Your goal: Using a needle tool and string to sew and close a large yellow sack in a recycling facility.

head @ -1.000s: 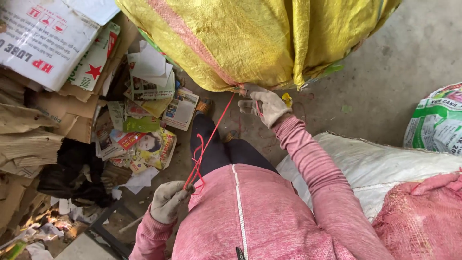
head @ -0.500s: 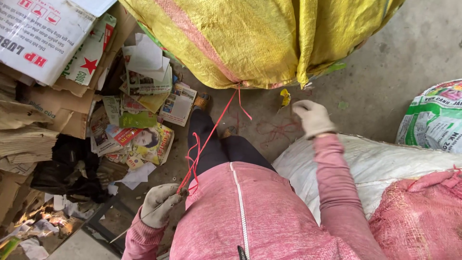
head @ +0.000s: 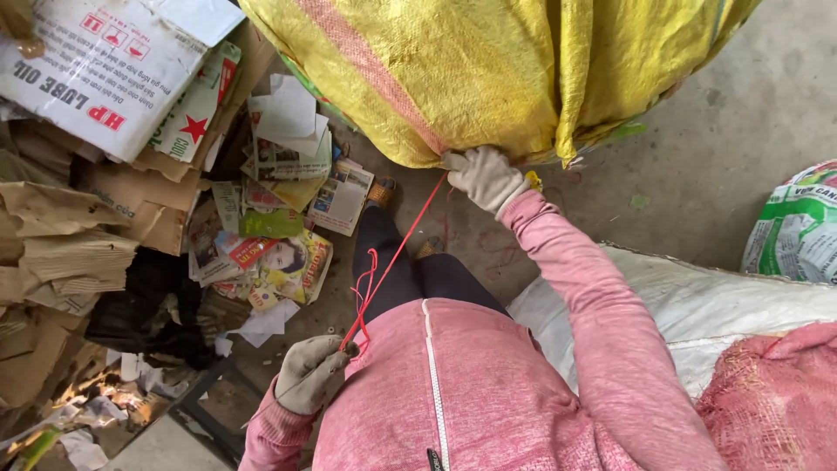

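Right hand (head: 485, 177) has swung back up to the yellow sack (head: 488, 78), pinching the red string (head: 397, 253) at its lower edge, while left hand (head: 307, 373) stays fisted around the string's other end by the hip, line now taut.

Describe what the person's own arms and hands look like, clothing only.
Both hands wear pale grey-white fabric work gloves, grubby and slightly fuzzy: the left hand and the right hand. Both arms are covered to the wrist by long sleeves of a pink, faintly speckled knit jacket, with ribbed cuffs. A white zip runs down the jacket's front.
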